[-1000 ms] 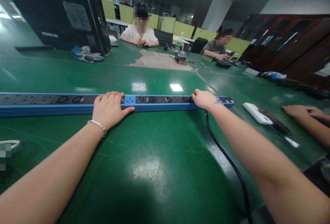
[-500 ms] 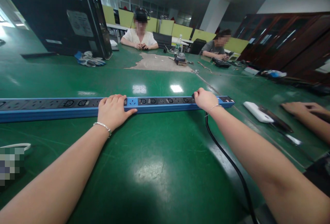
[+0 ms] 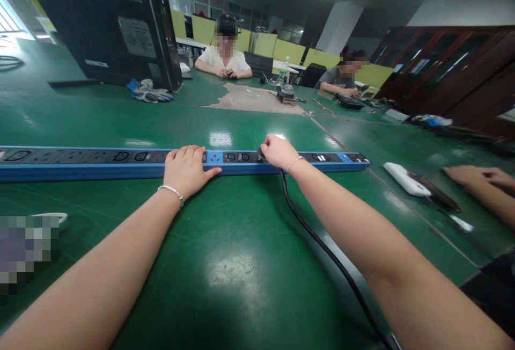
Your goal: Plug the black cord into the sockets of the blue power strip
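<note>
A long blue power strip (image 3: 96, 172) with black socket panels lies across the table in front of me. My left hand (image 3: 187, 167) rests on top of it with fingers laid flat over the strip and the thumb stuck out along its front edge. My right hand (image 3: 277, 151) is closed around a black power plug (image 3: 260, 154) at the strip's sockets, right of the light-blue outlet. From beneath this hand a black cord (image 3: 317, 237) runs down toward the lower right. Whether the plug's pins are in a socket is hidden.
A black computer case (image 3: 132, 38) stands at the back left, with work gloves (image 3: 148, 92) beside it. A white device (image 3: 406, 179) lies at right, near another person's hands (image 3: 470, 174). Two people sit across the green table (image 3: 225, 291), near a brown sheet (image 3: 249, 99).
My right hand has moved left along the strip with the plug and cord, uncovering sockets at the right end. My left hand stays on the strip. The view has shifted slightly.
</note>
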